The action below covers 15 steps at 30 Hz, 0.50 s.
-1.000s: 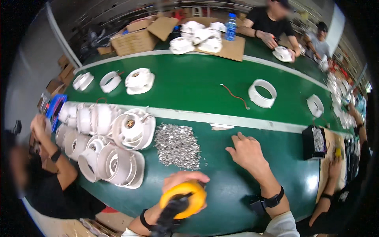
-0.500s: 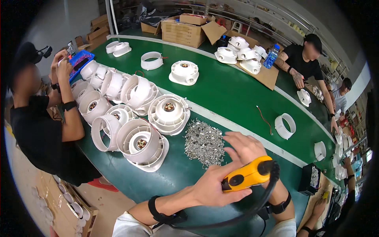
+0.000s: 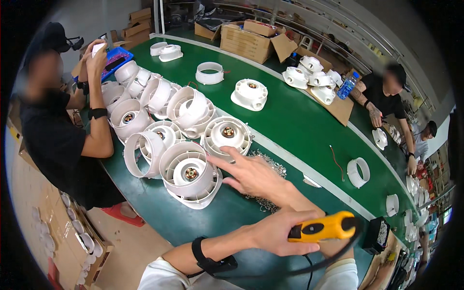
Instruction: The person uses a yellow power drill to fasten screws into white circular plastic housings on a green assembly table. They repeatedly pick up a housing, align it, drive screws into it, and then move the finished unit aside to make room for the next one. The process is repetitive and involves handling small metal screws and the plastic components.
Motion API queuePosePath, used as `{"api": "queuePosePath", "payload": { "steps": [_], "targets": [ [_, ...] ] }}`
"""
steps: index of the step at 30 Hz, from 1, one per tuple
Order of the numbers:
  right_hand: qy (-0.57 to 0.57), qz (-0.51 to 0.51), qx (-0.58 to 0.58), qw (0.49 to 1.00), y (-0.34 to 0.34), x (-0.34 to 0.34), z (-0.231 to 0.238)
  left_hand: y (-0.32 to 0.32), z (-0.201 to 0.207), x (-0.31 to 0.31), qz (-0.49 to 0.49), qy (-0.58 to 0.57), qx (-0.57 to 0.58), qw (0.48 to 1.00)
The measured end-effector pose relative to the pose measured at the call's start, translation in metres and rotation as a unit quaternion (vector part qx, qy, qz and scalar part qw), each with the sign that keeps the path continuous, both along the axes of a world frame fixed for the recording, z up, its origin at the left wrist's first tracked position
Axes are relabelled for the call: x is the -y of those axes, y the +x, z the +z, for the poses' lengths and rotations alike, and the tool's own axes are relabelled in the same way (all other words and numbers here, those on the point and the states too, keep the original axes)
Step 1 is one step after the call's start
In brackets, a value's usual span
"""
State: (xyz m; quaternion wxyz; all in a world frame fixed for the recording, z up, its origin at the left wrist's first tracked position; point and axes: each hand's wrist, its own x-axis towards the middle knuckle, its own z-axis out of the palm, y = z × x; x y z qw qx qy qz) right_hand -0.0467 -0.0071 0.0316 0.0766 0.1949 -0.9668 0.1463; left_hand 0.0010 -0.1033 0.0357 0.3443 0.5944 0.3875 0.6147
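In the head view, the left hand (image 3: 276, 233) is closed around one end of a yellow tool (image 3: 327, 227) with black parts, which points away to the right of that hand; a black cable (image 3: 295, 273) runs from the tool's far end and curves back below the left hand; the left hand and the tool lie in front of the right forearm, so the two arms cross; the right hand (image 3: 251, 176), up and to the left of the left hand, is spread wide with its fingers apart and grips nothing, its foremost fingertips at the rim of the nearest white housing (image 3: 189, 166); whether they touch that rim or only overlap it, I cannot tell; that housing sits just left of the right hand, its round opening facing up; a second white housing (image 3: 227, 141) is just beyond the right hand's fingers, and a cluster of similar housings (image 3: 155, 96) stretches away to the far left of it; a heap of small silver metal pieces (image 3: 274, 167) lies behind and beneath the right hand, partly hidden by it; to the right of both hands are a black box (image 3: 376, 237) holding silver pieces and, farther off, a white ring (image 3: 358, 172) with a red wire (image 3: 336, 162) near it; well left of the hands, a person in black (image 3: 60, 130) raises a white object (image 3: 98, 50) near a blue tray (image 3: 126, 54).
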Motion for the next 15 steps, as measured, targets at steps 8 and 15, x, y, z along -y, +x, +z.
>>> {"api": "queuePosePath", "payload": {
  "steps": [8,15],
  "targets": [
    [-0.035,0.029,0.035,0.998,-0.015,0.015,0.0,0.003,0.001,0.001,-0.022,0.026,-0.023,0.999],
    [-0.08,-0.002,0.091,0.993,-0.022,0.014,-0.01,0.0,0.006,0.003,-0.039,0.017,-0.026,0.999]
  ]
}}
